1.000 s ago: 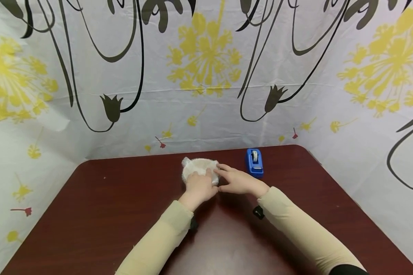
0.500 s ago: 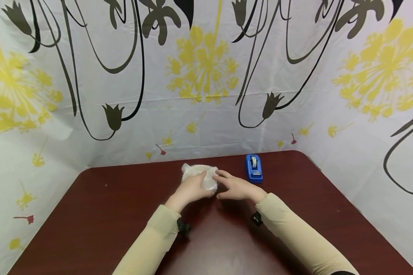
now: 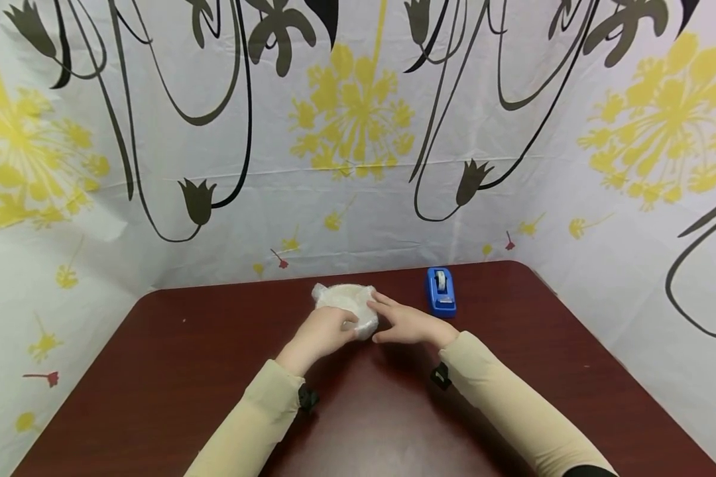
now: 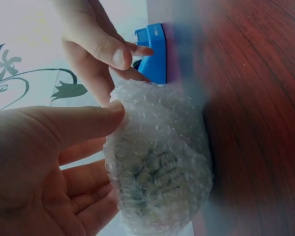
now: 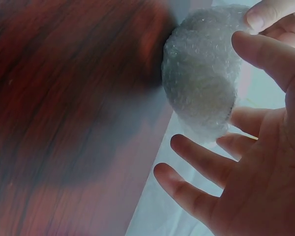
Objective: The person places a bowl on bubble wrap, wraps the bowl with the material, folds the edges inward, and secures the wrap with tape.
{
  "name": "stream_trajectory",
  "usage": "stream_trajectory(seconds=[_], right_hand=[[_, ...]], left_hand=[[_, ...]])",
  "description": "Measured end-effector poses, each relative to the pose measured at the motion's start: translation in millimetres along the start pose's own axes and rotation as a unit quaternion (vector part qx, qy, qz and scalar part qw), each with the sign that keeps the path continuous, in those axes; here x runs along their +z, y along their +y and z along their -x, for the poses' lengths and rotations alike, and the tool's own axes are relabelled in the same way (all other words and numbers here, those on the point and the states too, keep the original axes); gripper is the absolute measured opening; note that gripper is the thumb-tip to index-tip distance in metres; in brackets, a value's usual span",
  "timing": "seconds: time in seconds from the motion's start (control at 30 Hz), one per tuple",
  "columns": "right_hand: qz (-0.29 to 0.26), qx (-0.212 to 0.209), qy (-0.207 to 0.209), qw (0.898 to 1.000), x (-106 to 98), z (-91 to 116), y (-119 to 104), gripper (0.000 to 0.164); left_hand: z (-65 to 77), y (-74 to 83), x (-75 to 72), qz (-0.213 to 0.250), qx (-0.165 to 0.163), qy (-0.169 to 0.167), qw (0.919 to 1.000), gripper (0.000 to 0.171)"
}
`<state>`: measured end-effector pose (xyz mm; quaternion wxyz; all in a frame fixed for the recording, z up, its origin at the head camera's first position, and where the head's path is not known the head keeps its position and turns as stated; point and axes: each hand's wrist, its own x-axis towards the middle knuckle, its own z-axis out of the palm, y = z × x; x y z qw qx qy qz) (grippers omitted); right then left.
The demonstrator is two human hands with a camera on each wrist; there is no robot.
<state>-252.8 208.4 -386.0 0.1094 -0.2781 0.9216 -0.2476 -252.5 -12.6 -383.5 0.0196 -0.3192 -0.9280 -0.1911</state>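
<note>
A rounded, bowl-like object wrapped in bubble wrap (image 3: pixel 366 319) stands on the table, pale on its upper face. My left hand (image 3: pixel 321 330) lies over its front left part. In the left wrist view, the left thumb touches the upper rim of the bubble wrap (image 4: pixel 160 142), and the other fingers reach along the top face. On the right side, my right hand (image 3: pixel 410 324) has its fingers spread. Seen from the right wrist, its thumb and fingertips are right at the wrapped edge, with two fingers (image 5: pixel 194 155) standing apart from it.
A blue tape dispenser (image 3: pixel 441 293) with a roll in it stands behind and right of the right hand. The dark red table (image 3: pixel 215 371) ends in a rounded back edge, against a white curtain (image 3: pixel 358 218) with floral print. Black cameras sit under both wrists.
The left hand has drawn back to the left and toward me, from over the middle of the wrapped object to its front left. The right hand has stayed nearly still.
</note>
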Motion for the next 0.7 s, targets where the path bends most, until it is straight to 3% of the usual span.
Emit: stream_trajectory(seconds=[0.27,0.4,0.57,0.7], right_hand=[[-0.006,0.0,0.002,1.0,-2,-1,4,0.078],[-0.007,-0.002,0.031,1.0,-5,-1,6,0.075],[-0.012,0.005,0.113,0.994,-7,-2,11,0.066],[-0.023,0.049,0.159,0.986,-10,-4,23,0.059]], left_hand=[[-7.0,2.6,-0.7,0.001,-0.006,-0.009,0.9999,0.025],[-6.8,3.9,-2.4,0.011,-0.003,-0.002,0.9999,0.029],[-2.0,-3.6,-14.3,0.047,-0.014,0.05,0.9975,0.041],[0.8,-20.4,-27.4,0.005,-0.048,0.09,0.9948,0.05]])
